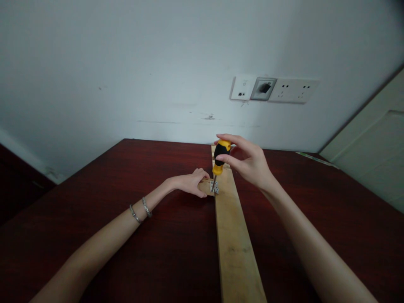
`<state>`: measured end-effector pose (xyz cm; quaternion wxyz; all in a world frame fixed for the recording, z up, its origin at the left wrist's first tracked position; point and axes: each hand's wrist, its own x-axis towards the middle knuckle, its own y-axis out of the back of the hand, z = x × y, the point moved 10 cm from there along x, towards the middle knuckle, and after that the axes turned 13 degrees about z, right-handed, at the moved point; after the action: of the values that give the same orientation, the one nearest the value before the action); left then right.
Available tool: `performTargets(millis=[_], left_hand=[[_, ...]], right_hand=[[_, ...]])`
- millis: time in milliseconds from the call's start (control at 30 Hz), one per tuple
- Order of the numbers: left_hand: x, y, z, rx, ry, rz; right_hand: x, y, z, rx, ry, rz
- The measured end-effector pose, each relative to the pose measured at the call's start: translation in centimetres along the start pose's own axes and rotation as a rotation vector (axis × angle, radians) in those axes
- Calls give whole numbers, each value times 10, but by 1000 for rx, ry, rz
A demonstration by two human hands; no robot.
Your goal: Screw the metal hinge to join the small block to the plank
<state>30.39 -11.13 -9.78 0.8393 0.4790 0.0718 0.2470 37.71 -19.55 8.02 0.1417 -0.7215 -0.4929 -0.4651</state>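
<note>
A long pale wooden plank (235, 235) lies on the dark red table (142, 261). It begins at the near edge and runs straight toward the far edge, a little to the right of the middle. Its face is bare and rough, with some grey marks.

Two thin metal bracelets (141, 210) sit on the left wrist. The left hand (191, 183) lies on the table at the left side of the plank, and its fingers are closed around a small wooden piece (205, 186) that touches the plank's left edge. At this joint there is a small silver metal plate (216, 188), perhaps a hinge; the screws are too small to see.

The screwdriver (221, 158) stands almost upright with its tip on the plate. Its handle is yellow and black, and its shaft is short and thin. The right hand (249, 164) pinches the handle from the right, with the thumb and the fingertips closed on it.

I judge that a screw is being driven at the plate. This asks for an upright shaft, pressure downward, and a left hand that keeps the small piece tight against the plank.

Behind the far edge is a white wall with a row of sockets (274, 89), and at the right a pale door (372, 155).
</note>
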Motion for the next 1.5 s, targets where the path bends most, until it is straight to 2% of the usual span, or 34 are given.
performTargets(millis=[133, 333, 600, 767, 1033, 1200, 1500], left_hand=[[0, 0, -1, 2, -3, -4], [0, 0, 1, 2, -26, -3], [0, 0, 3, -4, -15, -15], [0, 0, 3, 2, -12, -23], [0, 2, 3, -12, -4, -9], [1, 1, 0, -12, -13, 1], [0, 3, 5, -16, -30, 4]], right_hand=[[1, 1, -9, -65, 45, -23], [-1, -2, -14, -43, 55, -145], [1, 2, -3, -51, -28, -97], [2, 2, -5, -126, 2, -74], [-1, -1, -9, -128, 19, -124], [-4, -4, -12, -84, -10, -216], [-1, 6, 2, -78, -110, -163]])
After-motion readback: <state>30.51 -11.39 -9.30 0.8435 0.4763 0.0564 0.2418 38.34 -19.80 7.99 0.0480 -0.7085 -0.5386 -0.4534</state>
